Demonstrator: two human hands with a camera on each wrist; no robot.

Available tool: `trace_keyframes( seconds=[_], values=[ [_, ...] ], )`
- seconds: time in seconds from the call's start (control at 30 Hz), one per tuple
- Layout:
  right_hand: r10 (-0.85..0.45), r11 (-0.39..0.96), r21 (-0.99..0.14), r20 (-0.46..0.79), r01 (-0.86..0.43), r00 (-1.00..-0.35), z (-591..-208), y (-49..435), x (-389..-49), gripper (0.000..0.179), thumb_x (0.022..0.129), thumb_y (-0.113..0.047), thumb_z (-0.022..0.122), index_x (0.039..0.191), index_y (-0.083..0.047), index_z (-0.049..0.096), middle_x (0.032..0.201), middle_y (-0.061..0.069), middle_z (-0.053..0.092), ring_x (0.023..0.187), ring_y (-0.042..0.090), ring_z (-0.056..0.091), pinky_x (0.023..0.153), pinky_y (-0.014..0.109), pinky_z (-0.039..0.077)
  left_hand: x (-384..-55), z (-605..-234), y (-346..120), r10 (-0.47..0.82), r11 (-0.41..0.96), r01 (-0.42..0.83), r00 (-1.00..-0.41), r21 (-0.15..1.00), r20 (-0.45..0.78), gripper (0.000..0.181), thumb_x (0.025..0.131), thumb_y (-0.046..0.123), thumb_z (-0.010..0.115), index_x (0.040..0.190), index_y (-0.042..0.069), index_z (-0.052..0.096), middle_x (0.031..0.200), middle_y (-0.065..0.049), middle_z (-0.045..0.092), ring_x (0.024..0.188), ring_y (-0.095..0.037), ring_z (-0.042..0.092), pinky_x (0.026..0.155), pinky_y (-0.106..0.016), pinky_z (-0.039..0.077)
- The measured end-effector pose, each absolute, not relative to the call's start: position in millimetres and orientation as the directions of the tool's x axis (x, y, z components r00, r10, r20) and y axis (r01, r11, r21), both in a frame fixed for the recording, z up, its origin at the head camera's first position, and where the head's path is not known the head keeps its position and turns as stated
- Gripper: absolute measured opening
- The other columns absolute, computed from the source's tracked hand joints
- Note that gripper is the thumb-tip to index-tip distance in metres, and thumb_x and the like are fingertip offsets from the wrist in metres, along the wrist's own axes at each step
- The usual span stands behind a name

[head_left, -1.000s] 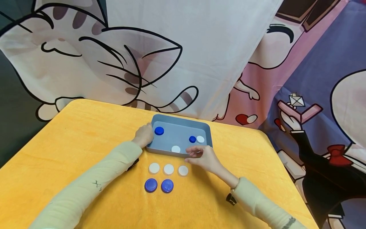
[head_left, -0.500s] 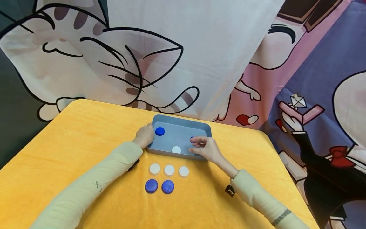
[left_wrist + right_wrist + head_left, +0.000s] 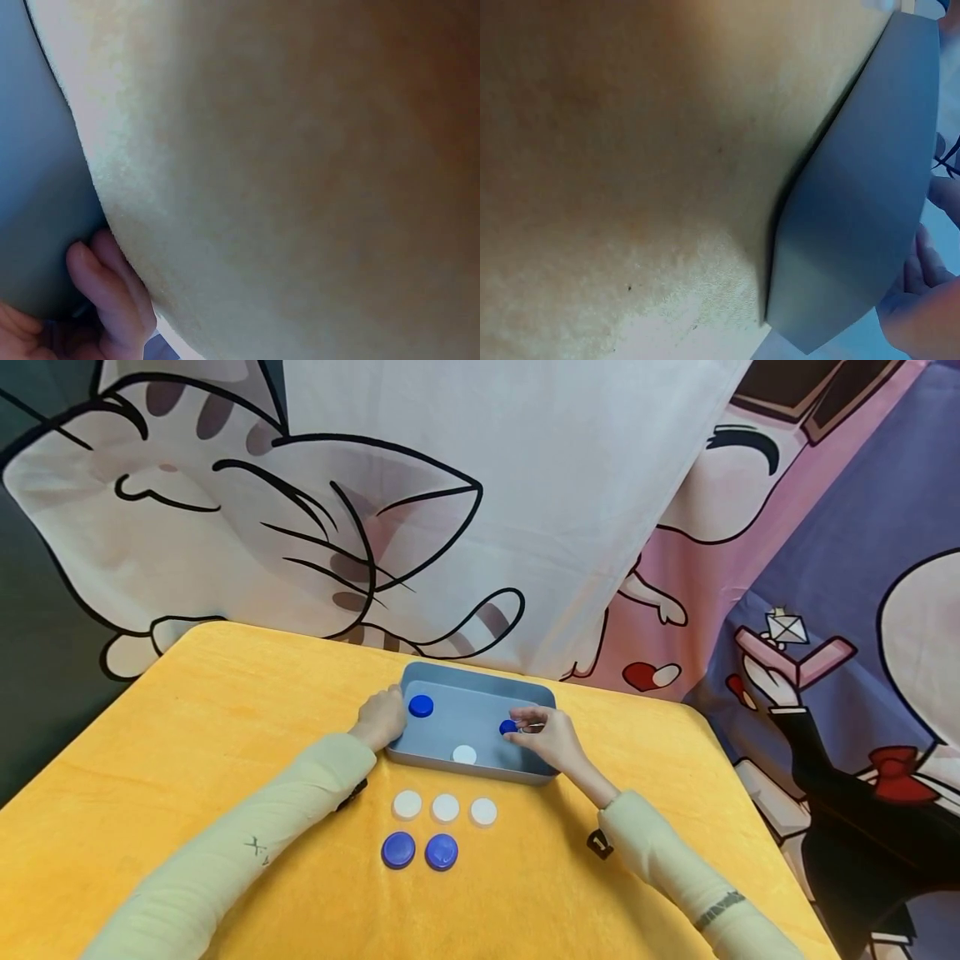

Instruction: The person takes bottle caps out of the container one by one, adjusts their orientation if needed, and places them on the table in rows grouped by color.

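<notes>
In the head view, my left hand [image 3: 381, 718] grips the left rim of a grey-blue tray [image 3: 465, 710]. My right hand [image 3: 551, 739] reaches over the tray's right side, thumb and fingers around a white bottle cap [image 3: 529, 727] that they mostly cover. Just left of that cap is a small blue bottle cap [image 3: 507, 727]. A larger blue cap [image 3: 421, 706] lies near my left hand, and another white cap [image 3: 464, 754] sits by the front wall. Fingers [image 3: 112, 300] show in the left wrist view; the right wrist view has the tray's outer wall [image 3: 855, 180].
In front of the tray, three white caps [image 3: 446, 808] form a row on the yellow tablecloth [image 3: 300, 877]. Two blue caps [image 3: 442, 852] lie below them. A cartoon-printed curtain [image 3: 570, 485] hangs behind the table.
My right hand has moved right and farther into the tray, from its front edge to the white cap beside the small blue one. My left hand stays on the rim.
</notes>
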State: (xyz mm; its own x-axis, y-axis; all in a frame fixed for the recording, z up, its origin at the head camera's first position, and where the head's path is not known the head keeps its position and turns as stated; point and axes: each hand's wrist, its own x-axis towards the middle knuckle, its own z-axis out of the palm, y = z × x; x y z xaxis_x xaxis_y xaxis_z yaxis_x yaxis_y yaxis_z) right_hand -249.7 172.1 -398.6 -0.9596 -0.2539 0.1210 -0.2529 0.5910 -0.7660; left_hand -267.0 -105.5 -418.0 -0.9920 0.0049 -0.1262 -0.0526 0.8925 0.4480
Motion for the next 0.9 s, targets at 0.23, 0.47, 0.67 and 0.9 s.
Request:
trace_keyframes(
  seconds=[0.23,0.47,0.67,0.9],
  values=[
    [-0.221,0.644,-0.734,0.089,-0.214,-0.971,-405,171,-259,0.04,0.076,-0.01,0.08,0.111,0.003,0.068,0.106,0.017,0.072,0.088,0.024,0.068,0.081,0.035,0.057,-266,-420,-107,0.011,0.902,-0.046,-0.992,0.43,-0.13,0.03,0.099,0.007,0.04,0.121,-0.012,0.047,0.104,-0.028,0.063,0.094,-0.036,0.066,0.078,-0.047,0.056],
    [-0.221,0.706,-0.672,0.091,-0.224,-0.971,-412,173,-267,0.041,0.076,-0.013,0.081,0.113,0.0,0.068,0.107,0.015,0.072,0.091,0.023,0.068,0.084,0.035,0.056,-266,-421,-106,0.015,0.9,-0.042,-0.992,0.433,-0.128,0.031,0.098,0.006,0.041,0.122,-0.012,0.047,0.104,-0.028,0.064,0.093,-0.035,0.066,0.078,-0.047,0.056],
    [-0.246,0.721,-0.644,0.109,-0.257,-0.963,-416,173,-272,0.041,0.075,-0.015,0.082,0.112,-0.001,0.069,0.108,0.014,0.072,0.095,0.025,0.068,0.087,0.037,0.055,-267,-420,-106,0.013,0.901,-0.04,-0.993,0.433,-0.12,0.03,0.098,0.006,0.041,0.121,-0.012,0.047,0.105,-0.028,0.064,0.094,-0.035,0.066,0.078,-0.047,0.056],
    [-0.272,0.719,-0.632,0.128,-0.29,-0.954,-420,172,-278,0.042,0.075,-0.014,0.082,0.112,0.0,0.069,0.108,0.014,0.072,0.095,0.025,0.068,0.087,0.038,0.055,-267,-420,-105,0.005,0.898,-0.047,-0.993,0.437,-0.118,0.031,0.098,0.006,0.039,0.122,-0.012,0.047,0.106,-0.028,0.063,0.096,-0.036,0.066,0.08,-0.048,0.055]
  ],
)
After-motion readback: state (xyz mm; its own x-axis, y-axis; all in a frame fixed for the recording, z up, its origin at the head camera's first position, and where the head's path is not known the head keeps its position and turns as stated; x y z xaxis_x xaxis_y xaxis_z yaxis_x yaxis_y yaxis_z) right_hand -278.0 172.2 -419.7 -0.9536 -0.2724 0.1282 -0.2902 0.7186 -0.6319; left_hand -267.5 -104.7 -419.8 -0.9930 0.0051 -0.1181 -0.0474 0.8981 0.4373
